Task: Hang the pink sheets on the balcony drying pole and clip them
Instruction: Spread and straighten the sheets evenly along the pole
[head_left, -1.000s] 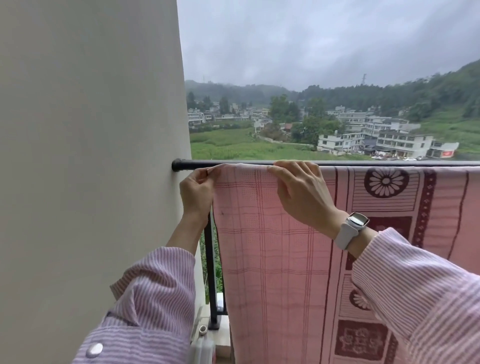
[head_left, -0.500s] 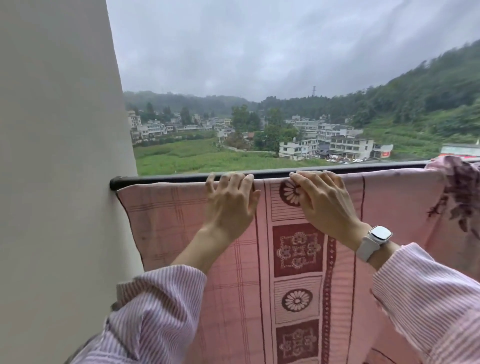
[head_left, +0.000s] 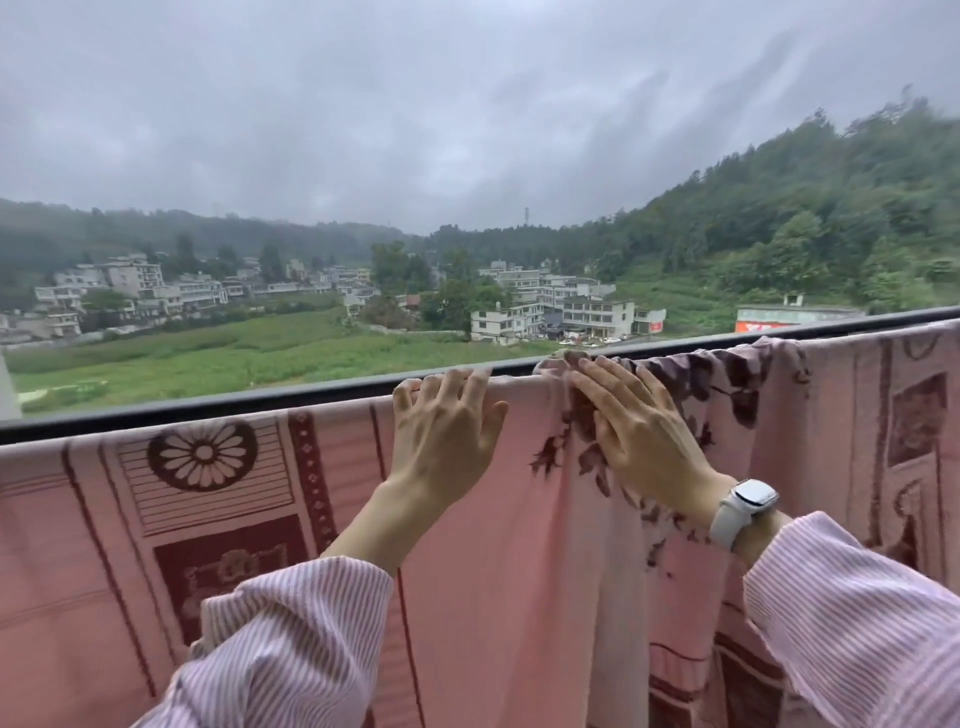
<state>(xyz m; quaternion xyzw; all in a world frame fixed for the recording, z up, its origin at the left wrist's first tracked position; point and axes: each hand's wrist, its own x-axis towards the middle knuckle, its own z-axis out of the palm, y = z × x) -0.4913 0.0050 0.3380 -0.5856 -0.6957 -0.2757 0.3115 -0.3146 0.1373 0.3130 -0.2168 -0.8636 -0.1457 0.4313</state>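
Hands first: I see my left hand (head_left: 447, 431) spread flat, fingers open, against the pink sheet (head_left: 218, 525) just under the pole (head_left: 208, 410), while my right hand (head_left: 636, 431) lies open-palmed on a bunched flowered sheet (head_left: 727, 384), its fingertips at the fold over the pole. Both sheets hang draped over the dark pole, the flowered one overlapping the patterned one, and the pole runs clear to both edges of view. No container shows; the pink sheet carries dark red wheel flowers, stripes and squares.
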